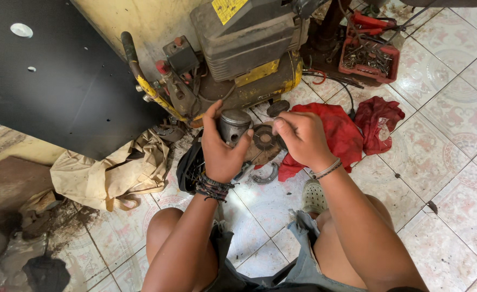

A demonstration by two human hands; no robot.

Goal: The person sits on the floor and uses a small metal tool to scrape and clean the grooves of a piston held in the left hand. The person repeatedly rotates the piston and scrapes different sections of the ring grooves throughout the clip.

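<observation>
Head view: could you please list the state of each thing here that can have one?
Piston: upright, gripped by left hand.
Right hand: fingers curled beside the piston; contents unclear.
Red rag: crumpled on the floor.
Red tool tray: open, full of tools.
Beige cloth: crumpled.

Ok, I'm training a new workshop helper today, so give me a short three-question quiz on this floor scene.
1. True or false: the left hand holds a metal piston.
2. Which lies just beyond the right hand on the tiled floor? A) a red rag B) a blue bucket C) a green hose
3. Fill in: the red tray of small tools sits at the upper ____ of the view.

Key:
1. True; its fingers wrap around the piston.
2. A.
3. Right, beside the yellow machine.
</observation>
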